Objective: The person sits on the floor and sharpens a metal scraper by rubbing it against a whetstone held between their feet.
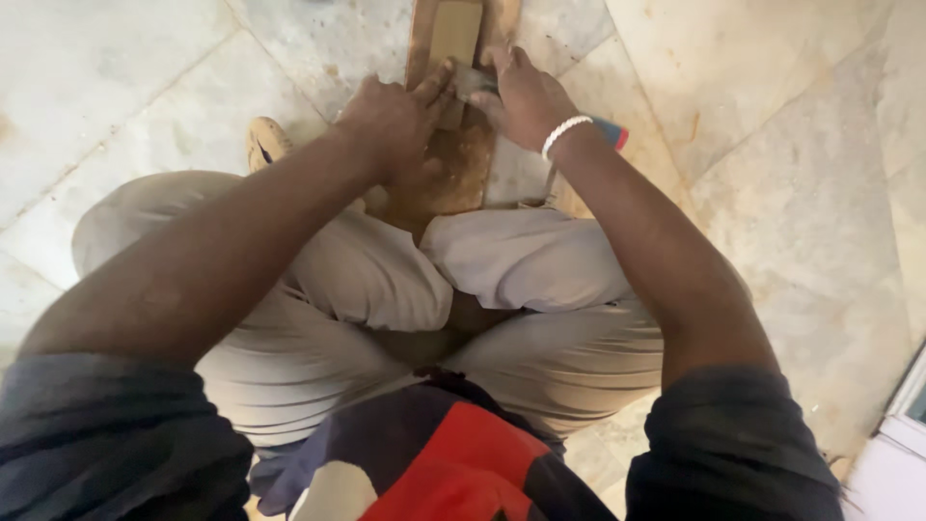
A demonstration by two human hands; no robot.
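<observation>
Head view: left hand (391, 121) fingers press metal blade (473, 82) flat on sharpening stone (453, 39); right hand (526, 96) clenched on handle (610, 132), steadying it.

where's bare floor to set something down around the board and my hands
Bare floor tiles lie to the left, beyond the left knee and the sandal. More lie to the right, past the right hand. It is crowded in the middle: both hands, the left hand included, press on the wooden board between the knees.

Beige trousers (540, 260), white bracelet (565, 132), brown board (453, 145) (stained)
</observation>
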